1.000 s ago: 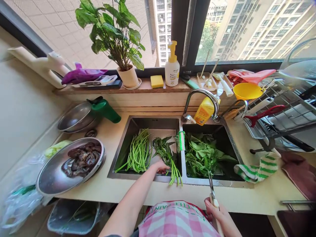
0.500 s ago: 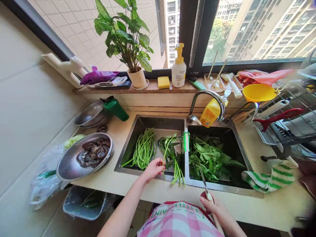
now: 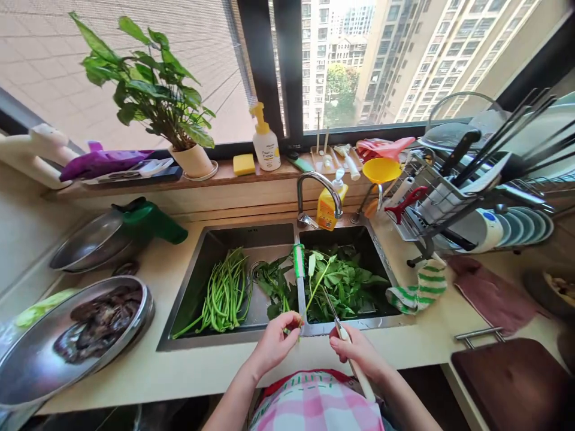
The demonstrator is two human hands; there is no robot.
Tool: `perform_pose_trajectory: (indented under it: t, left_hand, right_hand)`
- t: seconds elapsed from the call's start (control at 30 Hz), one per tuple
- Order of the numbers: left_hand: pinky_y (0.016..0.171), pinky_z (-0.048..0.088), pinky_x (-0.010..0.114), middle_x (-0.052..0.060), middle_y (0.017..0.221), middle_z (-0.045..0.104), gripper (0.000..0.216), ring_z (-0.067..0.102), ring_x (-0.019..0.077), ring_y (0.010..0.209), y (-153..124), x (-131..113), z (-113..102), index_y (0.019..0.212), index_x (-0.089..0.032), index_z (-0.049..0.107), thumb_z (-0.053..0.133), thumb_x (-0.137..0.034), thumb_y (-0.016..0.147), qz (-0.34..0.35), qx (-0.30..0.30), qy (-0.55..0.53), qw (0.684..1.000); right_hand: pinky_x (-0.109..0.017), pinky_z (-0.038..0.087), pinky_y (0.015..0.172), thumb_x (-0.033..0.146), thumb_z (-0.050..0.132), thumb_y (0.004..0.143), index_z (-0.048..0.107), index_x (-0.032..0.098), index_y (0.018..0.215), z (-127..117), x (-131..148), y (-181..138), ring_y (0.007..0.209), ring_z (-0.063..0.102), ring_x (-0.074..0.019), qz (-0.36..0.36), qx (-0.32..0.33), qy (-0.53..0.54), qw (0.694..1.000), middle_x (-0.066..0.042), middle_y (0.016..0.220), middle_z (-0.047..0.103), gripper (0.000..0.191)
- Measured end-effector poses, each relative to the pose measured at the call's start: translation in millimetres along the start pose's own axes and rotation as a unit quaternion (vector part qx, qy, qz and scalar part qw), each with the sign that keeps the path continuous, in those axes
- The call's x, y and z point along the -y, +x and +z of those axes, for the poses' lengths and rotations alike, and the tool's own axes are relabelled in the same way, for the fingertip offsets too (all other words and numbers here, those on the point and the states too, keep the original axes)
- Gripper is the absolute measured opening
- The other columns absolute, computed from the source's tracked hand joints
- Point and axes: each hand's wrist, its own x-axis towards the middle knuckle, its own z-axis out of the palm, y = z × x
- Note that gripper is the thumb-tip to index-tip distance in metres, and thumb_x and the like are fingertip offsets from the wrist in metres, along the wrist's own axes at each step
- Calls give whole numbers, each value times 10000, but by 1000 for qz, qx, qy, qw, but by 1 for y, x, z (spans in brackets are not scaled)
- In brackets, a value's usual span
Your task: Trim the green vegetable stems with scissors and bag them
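Note:
My left hand is closed on the base of a leafy green stalk that leans up and right over the divider of the double sink. My right hand is closed on the white handle of a pair of scissors, whose blades point up toward the stalk. More leafy greens fill the right basin. A bundle of long green beans and a smaller pile of greens lie in the left basin.
A steel bowl of dark shellfish sits at the left, with a second steel bowl and a green jug behind. A faucet, yellow bottle, dish rack, striped cloth and potted plant surround the sink.
My left hand lifted one stalk from the left basin and brought it over the sink divider. My right hand moved the scissors up and left toward it. The view swung to the right.

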Motion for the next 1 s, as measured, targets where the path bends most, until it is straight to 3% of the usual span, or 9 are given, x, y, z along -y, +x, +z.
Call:
perform_pose_trajectory:
  t: [0.13, 0.27, 0.47, 0.57, 0.67, 0.77, 0.87, 1.0]
  left_hand:
    - [691, 422, 248, 34, 791, 612, 109, 535, 162, 738, 3, -3, 12, 801, -189, 626, 521, -215, 790, -4, 34, 20, 999]
    - [631, 415, 240, 45, 804, 621, 117, 533, 172, 724, 4, -3, 18, 814, -193, 640, 551, -261, 778, -35, 44, -13, 998]
    - [567, 399, 227, 18, 720, 593, 152, 508, 138, 639, 6, -7, 15, 840, -183, 639, 583, -305, 771, -73, 30, -82, 994]
    - [541, 410, 223, 14, 707, 585, 201, 532, 134, 633, 7, -6, 11, 858, -170, 625, 627, -329, 737, -105, -7, -140, 985]
    - [527, 424, 216, 23, 734, 593, 288, 572, 139, 654, 0, 3, 1, 877, -150, 618, 676, -367, 697, -126, -85, -208, 966]
    - [539, 437, 211, 30, 755, 601, 377, 589, 138, 677, -26, 21, -22, 922, -140, 614, 713, -400, 667, -126, -220, -274, 928]
    - [562, 447, 202, 23, 763, 601, 411, 592, 127, 697, -78, 49, -52, 925, -149, 605, 745, -406, 636, -129, -391, -330, 850]
    - [558, 446, 196, 11, 749, 611, 413, 612, 120, 685, -168, 90, -82, 931, -165, 594, 772, -361, 612, -149, -581, -356, 717]
  right_hand:
    - [-232, 359, 497, 598, 666, 648, 493, 181, 725, -5, 0, 3, 501, 417, -88, -8, -35, 23, 999, 50, 600, 470, 458]
    - [-220, 318, 377, 652, 626, 641, 445, 203, 648, -7, -9, 9, 366, 361, -71, 28, -75, 23, 997, 79, 465, 433, 485]
    - [-211, 306, 371, 640, 618, 665, 414, 206, 613, -9, -18, 6, 358, 365, -64, 35, -93, 45, 994, 76, 459, 433, 483]
    - [-226, 315, 410, 648, 633, 643, 406, 208, 612, -9, -18, 3, 387, 390, -78, 32, -79, 32, 996, 70, 470, 434, 495]
    - [-242, 326, 446, 646, 645, 628, 419, 205, 626, -6, -18, 4, 421, 404, -92, 46, -55, 6, 997, 58, 504, 445, 495]
    - [-258, 349, 482, 618, 666, 630, 448, 202, 639, 1, -19, 9, 476, 412, -111, 64, -25, -31, 997, 49, 541, 441, 470]
    - [-278, 384, 527, 603, 663, 654, 511, 196, 684, 7, -25, 15, 540, 432, -134, 72, -2, -75, 995, 32, 591, 458, 435]
    - [-315, 405, 517, 601, 656, 650, 560, 213, 758, 11, -48, 30, 549, 463, -167, 88, -27, -110, 990, 19, 597, 481, 414]
